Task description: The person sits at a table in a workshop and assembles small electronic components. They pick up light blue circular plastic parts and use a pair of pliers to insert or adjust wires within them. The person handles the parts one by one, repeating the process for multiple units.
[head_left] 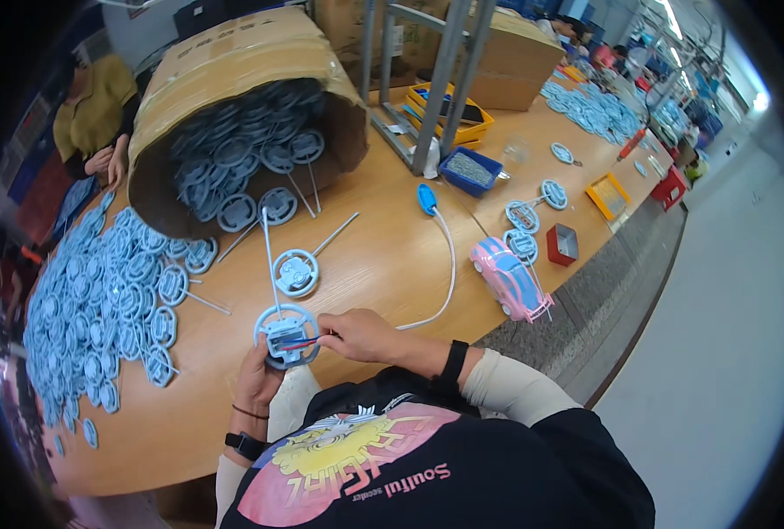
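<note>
My left hand (258, 375) is closed round the lower left rim of a light blue toy steering wheel (279, 333). The wheel's open middle faces up, and a thin pale rod stretches away from its far side. With fingers pinched, my right hand (358, 335) is at the wheel's right side. Thin blue and red strands, which look like wires, run from these fingertips over the wheel's middle; their ends are too small to make out. Just beyond lies another light blue steering wheel (296, 272) with its own rod, on the wooden table (374, 273).
A big tipped carton (233, 53) full of steering wheels opens toward me. More wheels form a heap (101, 300) at left. To the right are a pink toy car (511, 280), a red box (563, 244), a blue tray (470, 171) and a white cable (451, 264). Another person (96, 110) sits far left.
</note>
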A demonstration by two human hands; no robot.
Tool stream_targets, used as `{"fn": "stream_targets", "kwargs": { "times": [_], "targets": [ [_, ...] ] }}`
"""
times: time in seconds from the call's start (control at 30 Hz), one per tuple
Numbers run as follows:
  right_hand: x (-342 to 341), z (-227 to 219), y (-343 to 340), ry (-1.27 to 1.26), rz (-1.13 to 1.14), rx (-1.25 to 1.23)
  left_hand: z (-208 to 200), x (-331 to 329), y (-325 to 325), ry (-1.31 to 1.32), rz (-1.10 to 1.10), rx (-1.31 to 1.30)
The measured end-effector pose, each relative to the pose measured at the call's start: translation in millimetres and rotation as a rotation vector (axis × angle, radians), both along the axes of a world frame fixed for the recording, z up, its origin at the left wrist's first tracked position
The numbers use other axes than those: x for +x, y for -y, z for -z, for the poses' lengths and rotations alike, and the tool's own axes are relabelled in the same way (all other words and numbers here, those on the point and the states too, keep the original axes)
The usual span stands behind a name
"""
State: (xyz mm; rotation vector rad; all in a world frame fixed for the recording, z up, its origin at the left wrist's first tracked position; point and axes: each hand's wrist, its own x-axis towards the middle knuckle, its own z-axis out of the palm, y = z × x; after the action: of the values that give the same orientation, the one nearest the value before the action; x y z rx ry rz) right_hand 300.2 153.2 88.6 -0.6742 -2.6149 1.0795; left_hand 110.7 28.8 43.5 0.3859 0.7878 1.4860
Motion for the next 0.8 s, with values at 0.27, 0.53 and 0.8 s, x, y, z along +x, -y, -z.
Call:
{"fn": "stream_targets", "kwargs": {
  "times": [0.27, 0.53, 0.8],
  "targets": [
    [-9, 29, -1, 0.141, -0.055, -0.065, 45, -19, 18, -0.008, 0.039, -0.153],
    [3, 29, -16, 0.018, 0.102, -0.132, 57, -146, 33, -0.149, -0.404, -0.19],
    [1, 24, -18, -0.019, 0.144, -0.152, 30, -160, 7, -0.413, -0.426, -0.201]
  ]
}}
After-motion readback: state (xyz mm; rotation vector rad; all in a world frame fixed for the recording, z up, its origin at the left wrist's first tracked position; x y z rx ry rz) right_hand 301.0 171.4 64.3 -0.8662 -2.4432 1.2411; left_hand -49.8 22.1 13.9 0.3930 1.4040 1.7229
